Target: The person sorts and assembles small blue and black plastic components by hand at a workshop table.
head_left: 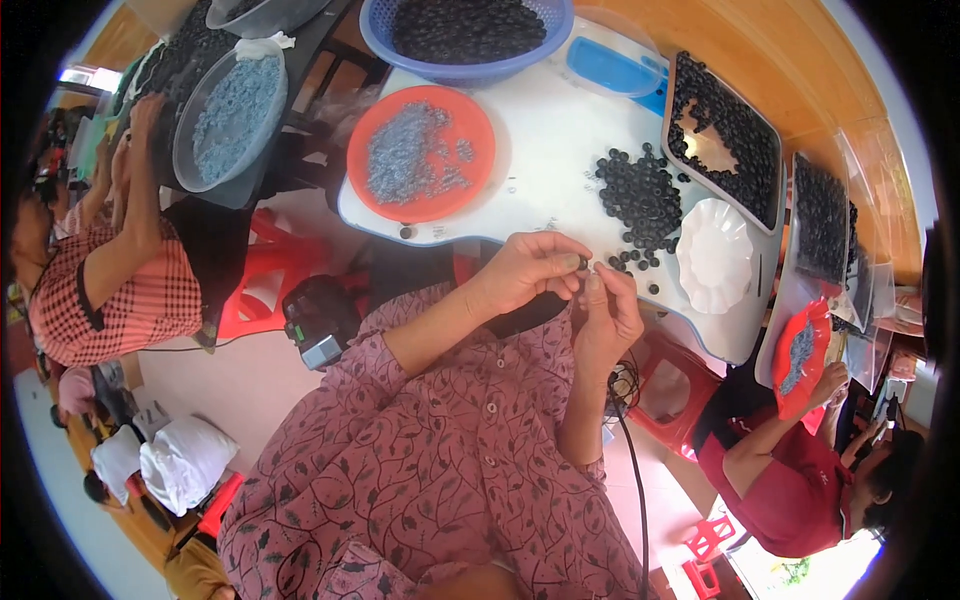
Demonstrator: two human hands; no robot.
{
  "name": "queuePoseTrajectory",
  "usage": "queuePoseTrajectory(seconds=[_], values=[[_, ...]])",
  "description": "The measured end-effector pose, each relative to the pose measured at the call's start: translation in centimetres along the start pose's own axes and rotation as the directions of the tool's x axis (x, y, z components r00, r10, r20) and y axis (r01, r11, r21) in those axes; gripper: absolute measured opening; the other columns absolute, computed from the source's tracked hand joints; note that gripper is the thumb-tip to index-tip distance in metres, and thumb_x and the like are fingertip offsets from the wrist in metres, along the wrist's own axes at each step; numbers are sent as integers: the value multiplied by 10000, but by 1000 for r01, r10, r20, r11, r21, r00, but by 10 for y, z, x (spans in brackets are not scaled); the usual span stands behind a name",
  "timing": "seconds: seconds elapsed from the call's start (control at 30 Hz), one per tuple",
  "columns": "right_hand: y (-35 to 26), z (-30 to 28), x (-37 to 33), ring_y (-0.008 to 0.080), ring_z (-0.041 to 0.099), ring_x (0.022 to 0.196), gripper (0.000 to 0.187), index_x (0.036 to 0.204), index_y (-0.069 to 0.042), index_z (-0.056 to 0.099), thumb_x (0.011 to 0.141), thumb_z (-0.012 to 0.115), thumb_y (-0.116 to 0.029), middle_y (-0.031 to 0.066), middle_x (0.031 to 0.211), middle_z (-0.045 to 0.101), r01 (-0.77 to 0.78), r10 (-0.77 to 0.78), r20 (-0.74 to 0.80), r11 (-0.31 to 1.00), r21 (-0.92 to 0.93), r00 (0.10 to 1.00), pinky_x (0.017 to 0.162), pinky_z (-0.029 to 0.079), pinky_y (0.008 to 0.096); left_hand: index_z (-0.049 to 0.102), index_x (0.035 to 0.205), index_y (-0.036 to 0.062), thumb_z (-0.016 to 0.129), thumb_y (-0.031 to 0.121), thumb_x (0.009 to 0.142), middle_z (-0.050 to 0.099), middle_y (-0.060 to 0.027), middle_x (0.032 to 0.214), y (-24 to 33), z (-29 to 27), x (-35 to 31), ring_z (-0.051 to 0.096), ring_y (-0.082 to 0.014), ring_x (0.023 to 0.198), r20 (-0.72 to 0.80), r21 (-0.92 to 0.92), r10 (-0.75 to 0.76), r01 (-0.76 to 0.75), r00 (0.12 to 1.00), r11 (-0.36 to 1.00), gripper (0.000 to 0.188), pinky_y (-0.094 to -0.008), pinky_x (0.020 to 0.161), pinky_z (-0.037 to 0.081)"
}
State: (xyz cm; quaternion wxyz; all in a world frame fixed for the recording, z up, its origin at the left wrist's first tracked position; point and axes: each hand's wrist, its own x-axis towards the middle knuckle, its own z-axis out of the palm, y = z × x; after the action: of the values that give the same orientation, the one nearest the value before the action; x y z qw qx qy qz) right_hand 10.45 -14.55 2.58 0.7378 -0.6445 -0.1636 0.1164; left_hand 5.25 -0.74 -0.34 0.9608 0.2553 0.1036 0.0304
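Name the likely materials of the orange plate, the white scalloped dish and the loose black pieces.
Orange plate: probably plastic, satin; even colour. White scalloped dish: plastic or ceramic, smooth; fluted rim suits either. Black pieces: perhaps glossy plastic; small highlights show.

Workroom around me: pale pink floor [230, 385], daylight-bright, furniture close on both sides.
I'm at 1 white table [545, 160] with blue edging, 1 dark table [308, 42] to my left; red stool [248, 308] near that one, another red seat [690, 410] to my right. Wood-toned panel [800, 80] past my table, pale wall [895, 60] beyond. Glare [92, 77] far left, window or lamp unclear.
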Motion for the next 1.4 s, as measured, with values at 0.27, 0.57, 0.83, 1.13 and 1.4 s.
queuePoseTrajectory(seconds=[0.27, 0.57, 0.83, 1.13, 1.4], values=[[-2, 2, -1, 76, 543, 848, 158, 1034, -14, 680, 879, 660, 8, 19, 953, 579, 18, -17, 11, 995, -101, 1000, 739, 444, 194, 626, 1143, -31, 596, 48, 931, 665, -83, 911, 2, 3, -4, 655, -134, 775, -50, 236, 62, -48, 997, 971, 228, -267, 692, 576], [0, 3, -2, 75, 551, 800, 129, 996, 1, 663, 868, 666, 19, 22, 936, 587, -41, 43, 18, 995, -86, 999, 718, 453, 199, 657, 1102, -10, 613, 43, 923, 657, -38, 848, 4, 5, -8, 616, -91, 746, -13, 413, 157, -138, 988, 900, 192, -234, 668, 548], [1, 0, -1, 43, 536, 702, 92, 981, 6, 647, 890, 650, -5, -4, 844, 608, -262, 263, 16, 952, 159, 965, 620, 423, 171, 639, 1119, -38, 583, 29, 932, 659, -89, 891, -3, -7, -8, 652, -152, 776, -30, 181, 46, -40, 998, 983, 206, -269, 674, 565], [-6, 12, -6, 42, 524, 713, 41, 926, -17, 644, 889, 650, -1, 13, 822, 604, -161, 160, -29, 986, -41, 987, 620, 404, 177, 649, 1090, -29, 620, 66, 918, 665, -86, 902, -1, -3, -15, 635, -134, 745, -62, 167, 25, -14, 998, 986, 199, -252, 653, 546], [-133, 60, -21, 221, 517, 673, 166, 1072, -20, 563, 956, 517, -130, 101, 897, 560, 383, -490, 124, 794, 473, 863, 579, 448, 307, 644, 1095, -27, 633, 97, 920, 670, -102, 928, 0, -1, -24, 626, -117, 747, -54, 143, -49, 56, 997, 988, 215, -248, 645, 536]])
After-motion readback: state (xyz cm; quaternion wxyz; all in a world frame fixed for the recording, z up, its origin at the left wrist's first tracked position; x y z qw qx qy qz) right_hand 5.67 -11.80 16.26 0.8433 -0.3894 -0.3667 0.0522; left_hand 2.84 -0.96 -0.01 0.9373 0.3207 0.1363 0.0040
